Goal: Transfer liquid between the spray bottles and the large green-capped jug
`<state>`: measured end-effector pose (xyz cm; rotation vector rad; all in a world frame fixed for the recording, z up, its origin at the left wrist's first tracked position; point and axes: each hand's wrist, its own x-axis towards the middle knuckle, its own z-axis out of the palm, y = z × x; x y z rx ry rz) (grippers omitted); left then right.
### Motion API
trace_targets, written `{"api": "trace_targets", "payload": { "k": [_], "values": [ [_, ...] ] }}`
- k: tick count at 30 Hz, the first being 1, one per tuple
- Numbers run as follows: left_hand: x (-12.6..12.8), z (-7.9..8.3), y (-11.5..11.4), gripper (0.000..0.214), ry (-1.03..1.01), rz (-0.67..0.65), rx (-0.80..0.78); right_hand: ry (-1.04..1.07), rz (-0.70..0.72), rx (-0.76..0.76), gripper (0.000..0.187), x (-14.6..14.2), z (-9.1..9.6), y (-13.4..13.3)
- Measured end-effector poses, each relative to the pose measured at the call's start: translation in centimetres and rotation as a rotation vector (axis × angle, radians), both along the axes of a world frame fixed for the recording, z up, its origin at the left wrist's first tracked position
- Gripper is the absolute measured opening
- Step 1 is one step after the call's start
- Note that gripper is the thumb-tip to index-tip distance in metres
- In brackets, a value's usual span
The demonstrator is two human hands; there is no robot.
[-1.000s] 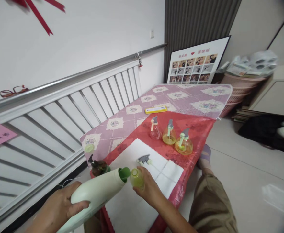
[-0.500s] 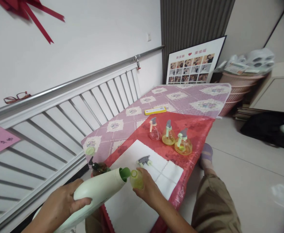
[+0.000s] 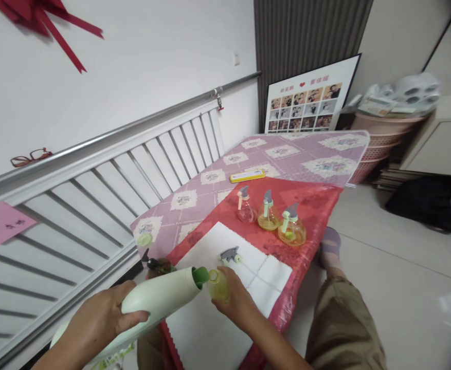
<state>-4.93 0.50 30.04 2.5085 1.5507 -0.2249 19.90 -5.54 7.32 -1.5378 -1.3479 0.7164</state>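
Note:
My left hand (image 3: 104,316) is wrapped around a pale green jug (image 3: 167,295), tilted so its dark green spout points right. The spout sits right beside the neck of a small yellow-green bottle (image 3: 218,288). That bottle is in my right hand (image 3: 236,300), fingers closed round its side. Its neck is uncapped; whether liquid is flowing I cannot make out. Just beyond lies a grey and green spray head (image 3: 230,254) with a thin tube, on a white cloth (image 3: 205,334). A row of spray bottles stands farther back: one clear (image 3: 245,209), two with yellow liquid (image 3: 267,220), (image 3: 291,232).
A dark bottle (image 3: 159,267) with a pump top stands left, beside a pale green lid (image 3: 144,240). A yellow box (image 3: 247,176) lies on the flowered tablecloth (image 3: 184,200). A red sheet (image 3: 302,198) covers the near part. White railing (image 3: 94,205) runs along the left.
The view has shifted slightly. Both hands keep their grip, and jug and bottle hold nearly the same pose. More of a green-patterned thing shows below the jug.

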Motion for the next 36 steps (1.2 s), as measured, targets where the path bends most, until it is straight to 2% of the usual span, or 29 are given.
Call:
{"api": "trace_targets", "payload": {
  "k": [11,19,27,36],
  "values": [
    [0.3,-0.1,0.4,0.032,0.055,0.008,0.018,0.006,0.004,0.0,0.073,0.0,-0.2,0.2],
    [0.5,0.2,0.7,0.042,0.153,0.006,-0.003,0.01,-0.009,-0.008,0.073,0.1,0.5,-0.1],
    [0.8,0.6,0.8,0.034,0.123,0.011,-0.009,0.017,-0.013,0.003,0.072,0.0,0.0,0.0],
    [1.1,1.2,0.7,0.034,0.109,0.01,-0.007,0.033,-0.008,-0.009,0.069,0.1,0.3,0.0]
  ]
}}
